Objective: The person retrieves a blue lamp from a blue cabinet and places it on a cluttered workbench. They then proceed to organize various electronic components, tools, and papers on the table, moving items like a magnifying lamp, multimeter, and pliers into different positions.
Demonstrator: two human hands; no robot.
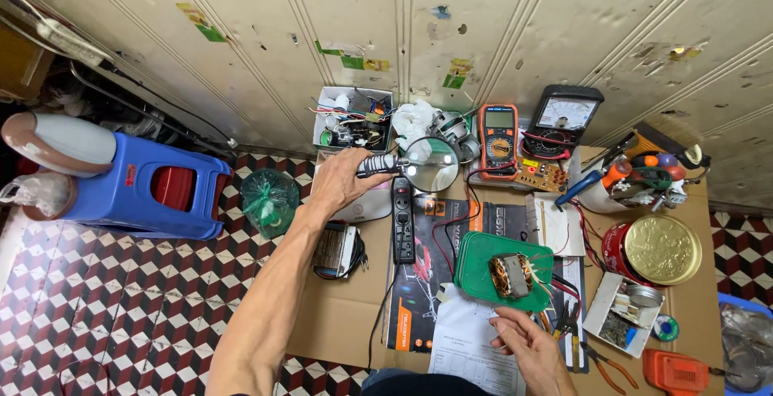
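Note:
My left hand [345, 177] reaches far forward and grips the black handle of a round magnifying glass [431, 165], holding it just above the work mat near the wall. My right hand [527, 346] rests near me on a white printed sheet [467, 344], fingers curled, holding nothing that I can make out. Just beyond that hand a small motor stator with copper windings [511, 275] sits on a green plastic lid [477, 271], with thin coloured wires trailing off its right side.
A black power strip [403, 219] lies beside the lid. An orange multimeter [498, 132] and a black analog meter [564, 118] stand at the wall. A gold tin lid [662, 249], pliers [608, 364], a parts box [353, 118] and a blue stool [149, 190] surround the work.

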